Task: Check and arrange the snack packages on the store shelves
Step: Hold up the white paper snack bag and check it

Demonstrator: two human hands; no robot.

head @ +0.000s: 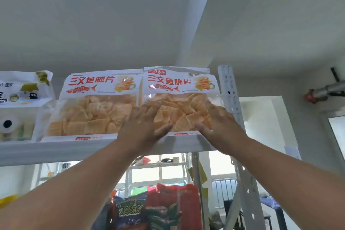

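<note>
Both arms reach up to the top shelf [56, 150], a pale grey metal board under a white ceiling [112, 15]. The left hand [143, 127] and right hand [220, 127] lie flat with straight, spread fingers on the right-hand crisp bag [179, 99], which stands upright against the perforated upright post [228, 89]. A matching crisp bag [97, 106] stands just beside it, touching. Further left, a white snack bag [22, 95]. Below, red and blue packets [158, 209]; behind, a bright window [168, 172].
</note>
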